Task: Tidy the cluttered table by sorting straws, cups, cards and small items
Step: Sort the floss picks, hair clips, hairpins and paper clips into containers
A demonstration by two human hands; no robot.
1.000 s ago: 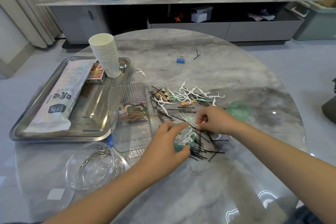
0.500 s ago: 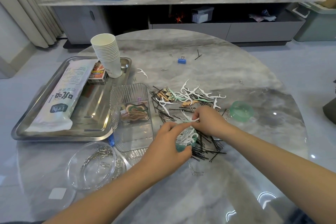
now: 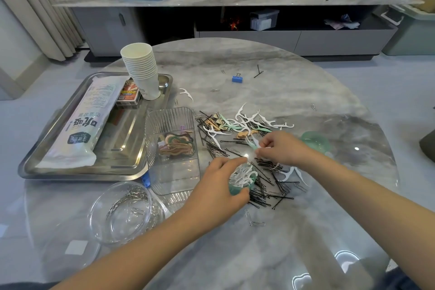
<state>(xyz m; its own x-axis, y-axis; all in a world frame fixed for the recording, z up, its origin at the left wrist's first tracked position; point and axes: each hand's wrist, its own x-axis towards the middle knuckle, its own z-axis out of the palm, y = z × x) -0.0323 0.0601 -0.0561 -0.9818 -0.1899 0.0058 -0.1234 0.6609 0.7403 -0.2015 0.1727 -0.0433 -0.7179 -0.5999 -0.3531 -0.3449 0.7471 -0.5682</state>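
Round marble surface (image 3: 270,77) carrying a steel tray (image 3: 77,172) at left and a central heap of black hairpins (image 3: 266,186) mixed with white floss picks (image 3: 249,120). Left hand (image 3: 219,186), fingers curled round a small green cup (image 3: 237,189) filled with floss picks; right hand (image 3: 282,148), fingers pinched on one pick just above the heap.

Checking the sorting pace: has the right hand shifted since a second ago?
Yes. The right hand has moved slightly away from the person, toward the green lid.
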